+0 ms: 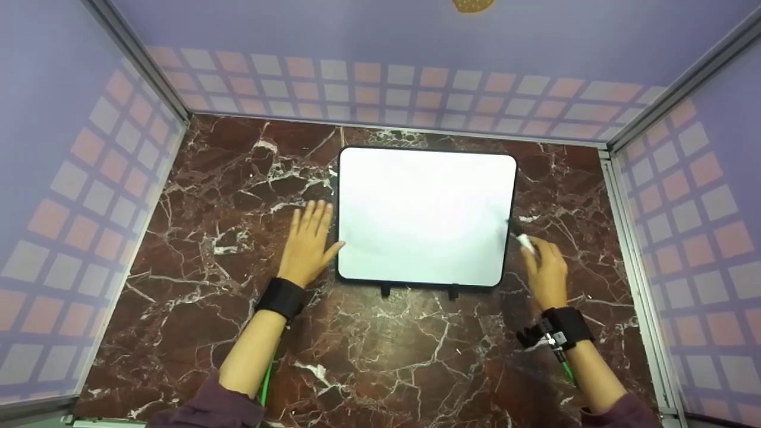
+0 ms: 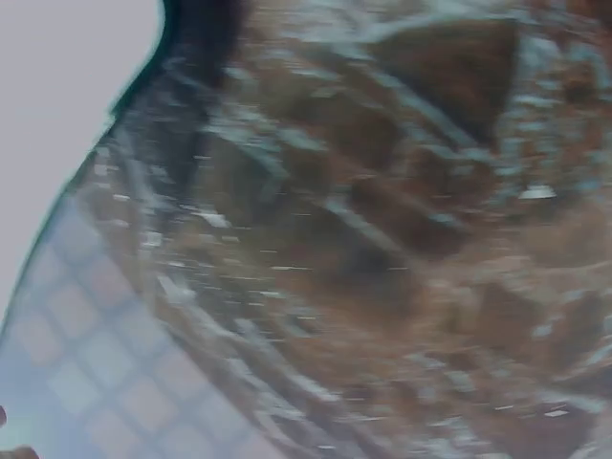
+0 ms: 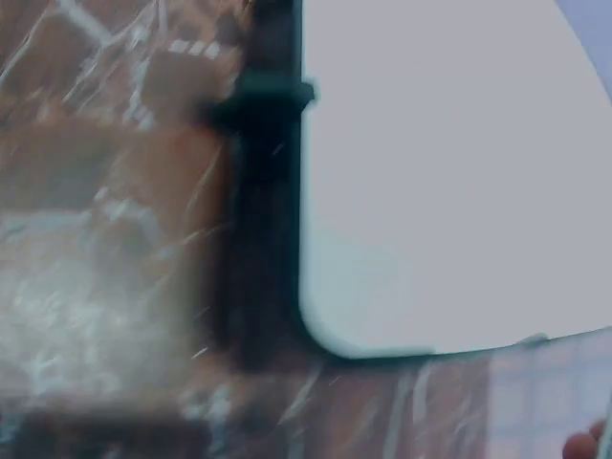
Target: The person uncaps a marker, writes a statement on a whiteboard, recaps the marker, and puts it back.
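A whiteboard [image 1: 425,214] with a thin black frame stands in the middle of the head view, two small black feet at its lower edge. My left hand [image 1: 307,244] is spread beside its left edge, fingers straight, thumb tip right at the frame. By the right edge, my right hand [image 1: 546,267] pinches a white marker [image 1: 525,242] whose dark end reaches toward the frame. The right wrist view catches the whiteboard [image 3: 449,182] and a fingertip [image 3: 579,446] in the corner. In the left wrist view the board's corner [image 2: 67,86] shows, blurred.
Dark red marbled table [image 1: 380,356] lies under everything. Purple panels with pink and grey squares close off the back [image 1: 333,35], the left [image 1: 53,196] and the right [image 1: 707,238]. Both wrists wear black bands, and a green cable [image 1: 266,380] runs along the left forearm.
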`<state>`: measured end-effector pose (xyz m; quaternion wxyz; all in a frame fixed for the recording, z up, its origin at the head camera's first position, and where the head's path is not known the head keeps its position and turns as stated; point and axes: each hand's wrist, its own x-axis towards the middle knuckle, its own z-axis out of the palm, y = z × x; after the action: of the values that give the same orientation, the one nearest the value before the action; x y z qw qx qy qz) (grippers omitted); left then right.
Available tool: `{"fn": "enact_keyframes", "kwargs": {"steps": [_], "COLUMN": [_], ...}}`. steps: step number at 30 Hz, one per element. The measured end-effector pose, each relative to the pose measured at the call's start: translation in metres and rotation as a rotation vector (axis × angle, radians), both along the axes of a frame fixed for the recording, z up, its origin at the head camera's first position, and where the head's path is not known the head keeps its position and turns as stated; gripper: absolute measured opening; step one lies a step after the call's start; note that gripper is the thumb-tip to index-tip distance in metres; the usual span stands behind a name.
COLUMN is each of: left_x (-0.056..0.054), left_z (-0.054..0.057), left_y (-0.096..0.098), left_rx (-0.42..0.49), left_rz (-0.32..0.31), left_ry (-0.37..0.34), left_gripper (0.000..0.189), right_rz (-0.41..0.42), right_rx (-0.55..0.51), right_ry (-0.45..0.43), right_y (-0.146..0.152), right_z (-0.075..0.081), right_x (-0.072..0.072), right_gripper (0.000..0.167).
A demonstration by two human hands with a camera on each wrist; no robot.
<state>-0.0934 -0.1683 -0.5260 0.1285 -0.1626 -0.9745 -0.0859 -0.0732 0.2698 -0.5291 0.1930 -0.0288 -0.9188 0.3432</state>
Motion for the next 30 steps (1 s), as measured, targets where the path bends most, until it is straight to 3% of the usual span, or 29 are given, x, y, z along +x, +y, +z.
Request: {"fn": "enact_keyframes", "kwargs": {"steps": [6, 12, 19, 30], "left_x": [0.001, 0.006, 0.013, 0.02], "left_z": [0.022, 0.035, 0.04, 0.032], "left_y": [0.03, 0.062, 0.088, 0.106], "left_rx": [-0.021, -0.048, -0.075, -0.083], "left_rz": [-0.154, -0.281, -0.377, -0.471], "left_ry": [0.057, 0.047, 0.056, 0.132], "left_gripper": [0.065, 0.059, 0.055, 0.046], "right_rz": [0.283, 0.468, 0.579, 0.661], "right_rx": [0.068, 0.082, 0.156, 0.262], "right_ry": [-0.01, -0.064, -0.029, 0.045], "right_y": [-0.034, -0.066, -0.092, -0.106], "right_z": [0.022, 0.033, 0.04, 0.04], "right_x": [0.001, 0.009, 0.017, 0.021], "right_gripper": [0.024, 0.023, 0.024, 0.024]}}
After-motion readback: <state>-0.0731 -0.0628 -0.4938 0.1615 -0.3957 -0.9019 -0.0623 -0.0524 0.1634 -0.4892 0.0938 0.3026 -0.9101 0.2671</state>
